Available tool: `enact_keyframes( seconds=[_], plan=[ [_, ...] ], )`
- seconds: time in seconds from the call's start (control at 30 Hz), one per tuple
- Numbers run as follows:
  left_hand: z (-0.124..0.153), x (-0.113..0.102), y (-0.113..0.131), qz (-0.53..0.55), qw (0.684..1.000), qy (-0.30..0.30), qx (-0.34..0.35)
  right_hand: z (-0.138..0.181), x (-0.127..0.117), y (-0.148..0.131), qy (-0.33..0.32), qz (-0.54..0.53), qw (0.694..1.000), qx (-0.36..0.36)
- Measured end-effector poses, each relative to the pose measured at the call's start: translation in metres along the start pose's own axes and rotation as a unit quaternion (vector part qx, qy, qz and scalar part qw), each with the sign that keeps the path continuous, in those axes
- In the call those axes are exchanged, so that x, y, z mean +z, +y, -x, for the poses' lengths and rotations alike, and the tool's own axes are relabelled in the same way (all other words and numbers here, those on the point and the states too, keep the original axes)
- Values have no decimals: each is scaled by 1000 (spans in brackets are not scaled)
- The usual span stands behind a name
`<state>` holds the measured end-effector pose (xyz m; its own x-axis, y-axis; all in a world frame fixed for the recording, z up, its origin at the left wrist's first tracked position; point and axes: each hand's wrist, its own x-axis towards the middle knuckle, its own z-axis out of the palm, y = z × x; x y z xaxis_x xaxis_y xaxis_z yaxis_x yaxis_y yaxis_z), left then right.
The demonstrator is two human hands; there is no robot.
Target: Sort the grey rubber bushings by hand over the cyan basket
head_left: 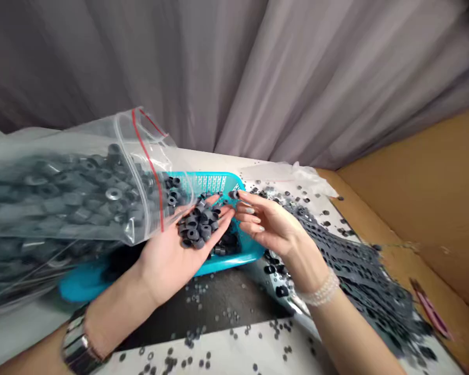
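Observation:
My left hand (168, 260) is palm up with its fingers stretched out, cradling a heap of small dark grey cylindrical parts (199, 226) with holes or hollow ends. My right hand (271, 224) pinches a single small cylindrical part (233, 194) between thumb and fingertips, just beyond the left fingertips. Under both hands is a turquoise plastic basket (219, 268) with more of these dark parts inside. A clear zip bag (140, 156) with a red stripe, full of similar grey parts, leans over the basket's left side and blocks part of it.
Perforated dark rubbery sheets (352, 260) lie to the right, with loose bits around them. Small dark discs (189, 341) are scattered over the white table (219, 354) and dark mat (172, 317). A pink-handled tool (433, 315) rests at the far right. A grey curtain (180, 67) hangs behind.

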<state>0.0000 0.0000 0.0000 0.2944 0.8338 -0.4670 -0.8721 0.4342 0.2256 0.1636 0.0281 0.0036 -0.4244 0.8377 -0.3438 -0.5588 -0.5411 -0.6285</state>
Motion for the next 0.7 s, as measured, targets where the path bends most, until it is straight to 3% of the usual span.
enact_keyframes(
  seconds=[0.7],
  plan=[
    [-2,-2,2,6,1000,-18,3,2,-1,-2,-39,6,999,-18]
  ],
)
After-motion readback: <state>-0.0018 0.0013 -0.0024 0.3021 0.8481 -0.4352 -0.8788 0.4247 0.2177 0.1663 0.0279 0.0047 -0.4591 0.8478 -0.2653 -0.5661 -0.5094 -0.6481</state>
